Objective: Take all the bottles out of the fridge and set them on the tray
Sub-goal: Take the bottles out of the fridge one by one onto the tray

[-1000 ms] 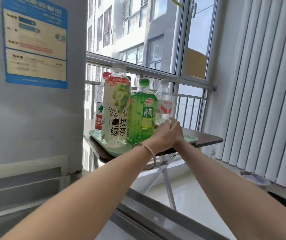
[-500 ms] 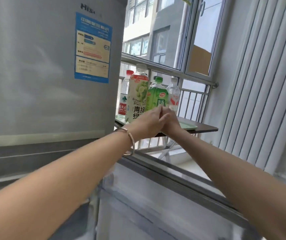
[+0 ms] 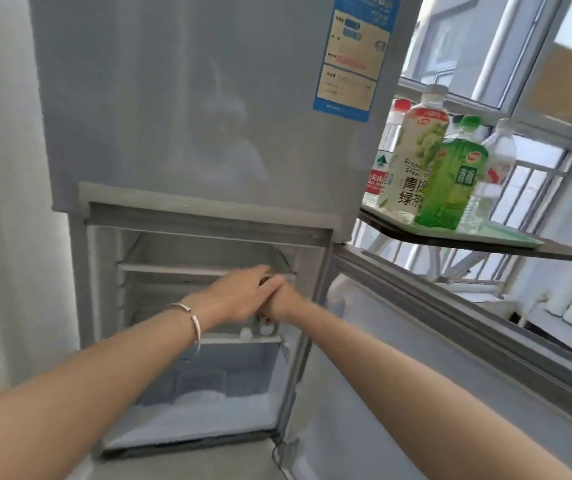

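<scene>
Fridge (image 3: 208,98), grey, two-door: upper door closed, bearing a blue label (image 3: 355,57); lower door (image 3: 450,358) swung open to the right, lower compartment exposed. The view now faces the fridge interior, where half a second ago it faced the window and the tray. Left hand (image 3: 239,292), bracelet (image 3: 192,317) at the wrist, and right hand (image 3: 282,301): pressed together as in both earlier frames, but now extended into the lower compartment rather than in front of the tray. Fingers of the left hand lie flat over the right; whether either hand has hold of anything cannot be told, since the hands cover each other. Two white bottle caps (image 3: 256,332) show just below the hands, on the middle shelf (image 3: 159,270) level of the compartment; the bodies of those bottles are hidden. Bottom drawer (image 3: 208,375): frost or ice visible inside. Tray (image 3: 506,237), pale green, on the dark counter (image 3: 561,254) to the right of the fridge, by the window (image 3: 537,64). On the tray, upright and close together: pale grape tea bottle (image 3: 412,157), green plum drink bottle (image 3: 450,181), clear water bottle (image 3: 492,168) behind the green one, and a red-capped water bottle (image 3: 386,150) partly hidden behind the tea bottle. Same four bottles stand on the tray as before.
</scene>
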Demonstrator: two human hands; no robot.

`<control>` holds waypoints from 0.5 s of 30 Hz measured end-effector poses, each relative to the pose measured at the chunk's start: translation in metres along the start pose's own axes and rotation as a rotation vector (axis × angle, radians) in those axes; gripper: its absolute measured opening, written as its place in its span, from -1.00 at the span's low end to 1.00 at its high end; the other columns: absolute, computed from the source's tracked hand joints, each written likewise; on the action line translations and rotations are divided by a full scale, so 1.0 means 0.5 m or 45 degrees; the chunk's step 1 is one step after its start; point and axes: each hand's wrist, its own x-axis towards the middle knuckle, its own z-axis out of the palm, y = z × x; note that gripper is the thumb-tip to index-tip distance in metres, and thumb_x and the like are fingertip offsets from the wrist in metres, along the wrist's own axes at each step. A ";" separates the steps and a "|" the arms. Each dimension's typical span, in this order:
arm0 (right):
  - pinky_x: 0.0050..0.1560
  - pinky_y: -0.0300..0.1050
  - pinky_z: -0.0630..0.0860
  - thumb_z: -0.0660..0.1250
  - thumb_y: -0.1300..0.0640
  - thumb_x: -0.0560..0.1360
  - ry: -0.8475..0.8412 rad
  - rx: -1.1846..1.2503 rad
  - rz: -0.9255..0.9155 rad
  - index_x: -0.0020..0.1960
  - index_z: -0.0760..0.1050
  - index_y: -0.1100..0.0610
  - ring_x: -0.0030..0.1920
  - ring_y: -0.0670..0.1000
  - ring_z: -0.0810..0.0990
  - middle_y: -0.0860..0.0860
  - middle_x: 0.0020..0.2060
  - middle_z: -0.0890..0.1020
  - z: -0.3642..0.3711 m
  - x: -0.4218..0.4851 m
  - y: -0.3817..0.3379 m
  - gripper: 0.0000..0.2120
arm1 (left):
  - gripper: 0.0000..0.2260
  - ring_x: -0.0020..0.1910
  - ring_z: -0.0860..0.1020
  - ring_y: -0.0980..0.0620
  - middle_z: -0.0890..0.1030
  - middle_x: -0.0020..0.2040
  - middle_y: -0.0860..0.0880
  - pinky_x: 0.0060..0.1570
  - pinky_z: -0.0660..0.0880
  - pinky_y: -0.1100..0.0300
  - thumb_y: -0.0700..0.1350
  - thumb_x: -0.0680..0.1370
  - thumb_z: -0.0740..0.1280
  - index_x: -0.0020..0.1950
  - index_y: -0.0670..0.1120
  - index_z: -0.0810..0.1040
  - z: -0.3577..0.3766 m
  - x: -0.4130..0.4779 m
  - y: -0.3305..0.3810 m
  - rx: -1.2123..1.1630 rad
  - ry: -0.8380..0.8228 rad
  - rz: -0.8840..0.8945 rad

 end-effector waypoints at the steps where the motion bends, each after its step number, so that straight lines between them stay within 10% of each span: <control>1: -0.18 -0.25 0.47 0.30 0.29 0.52 -0.046 -0.074 0.021 -0.26 0.29 -0.05 -0.21 -0.11 0.47 -0.11 -0.21 0.47 0.026 0.019 0.024 -0.67 | -0.48 0.39 0.39 -0.13 0.42 0.43 -0.16 0.37 0.30 0.06 0.19 0.62 0.02 0.46 -0.09 0.33 0.024 -0.004 -0.032 0.060 -0.015 -0.036; 3: 0.04 -0.22 0.48 0.35 0.15 0.48 -0.121 -0.249 0.034 -0.04 0.46 -0.02 0.04 -0.05 0.53 -0.06 0.01 0.55 0.099 0.078 0.065 -0.88 | -0.33 0.51 0.21 -0.11 0.23 0.54 -0.13 0.45 0.19 0.03 0.33 0.56 -0.13 0.55 -0.03 0.15 0.079 -0.006 -0.103 0.233 -0.027 -0.144; 6: 0.37 -0.03 0.35 0.30 0.11 0.50 -0.147 -0.435 0.136 0.48 0.22 0.14 0.39 0.17 0.40 0.15 0.40 0.40 0.171 0.164 0.139 -0.41 | -0.23 0.58 -0.02 -0.07 -0.04 0.61 -0.08 0.50 -0.02 -0.02 0.40 0.46 -0.23 0.59 0.05 -0.08 0.156 0.006 -0.181 0.343 -0.110 -0.250; 10: 0.32 0.02 0.35 0.21 0.06 0.57 -0.220 -0.627 0.237 0.55 0.03 -0.04 0.41 0.21 0.34 0.21 0.46 0.28 0.234 0.255 0.226 -0.38 | -0.07 0.58 -0.17 -0.04 -0.19 0.60 -0.01 0.50 -0.15 -0.03 0.34 0.20 -0.40 0.58 0.10 -0.18 0.242 0.040 -0.256 0.345 -0.155 -0.354; 15: 0.31 -0.04 0.35 0.10 0.11 0.62 -0.218 -0.747 0.148 0.52 0.16 0.03 0.39 0.19 0.34 0.20 0.42 0.30 0.286 0.303 0.287 -0.53 | -0.33 0.57 -0.22 -0.03 -0.25 0.59 0.01 0.51 -0.15 -0.07 0.36 0.48 -0.25 0.56 0.16 -0.23 0.299 0.066 -0.307 0.330 -0.193 -0.417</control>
